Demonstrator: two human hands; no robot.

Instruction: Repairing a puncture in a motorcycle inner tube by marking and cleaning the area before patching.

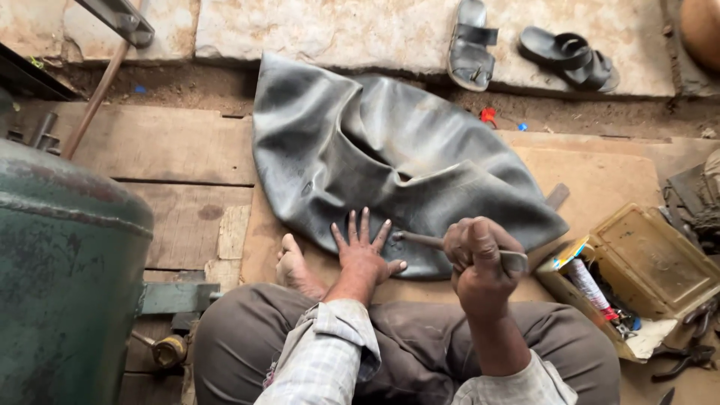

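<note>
Head view: the left hand lies flat, fingers spread, on the black inner tube, which sprawls from 10 to 4 o'clock. The right hand is fisted around a metal tool, long axis pointing toward 9 o'clock, tip beside the left hand.

Worn wooden planks make up the floor, with a strip of bare dirt along their far edge and pale stone slabs beyond it. A pair of dark sandals lies on the stone. A green metal tank stands at the left edge, in soft daylight.
</note>
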